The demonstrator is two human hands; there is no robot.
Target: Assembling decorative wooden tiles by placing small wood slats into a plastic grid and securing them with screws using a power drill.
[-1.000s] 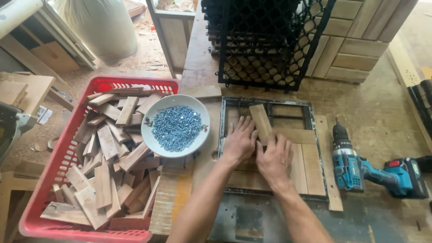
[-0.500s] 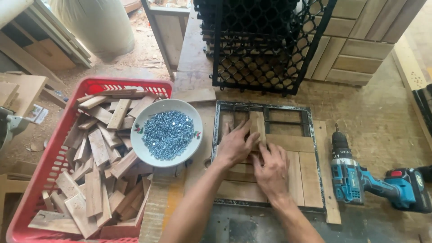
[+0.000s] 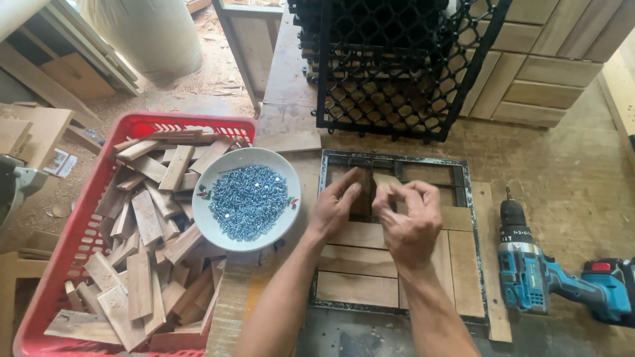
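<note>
A dark metal frame lies flat on the workbench with several wooden slats fitted inside it. My left hand and my right hand hover over the frame's upper part, both pinching one small wooden slat that stands tilted above the open slots. To the left sits a white bowl full of bluish screws. A red basket holds many loose wooden slats.
A blue cordless drill lies right of the frame. Black plastic grid tiles stand stacked behind it, and wooden tile panels are piled at the back right. Sawdust covers the bench. A grey machine sits at the far left.
Both hands have lifted off the slats in the frame and now pinch a small slat above its upper part. The view has shifted slightly downward.
</note>
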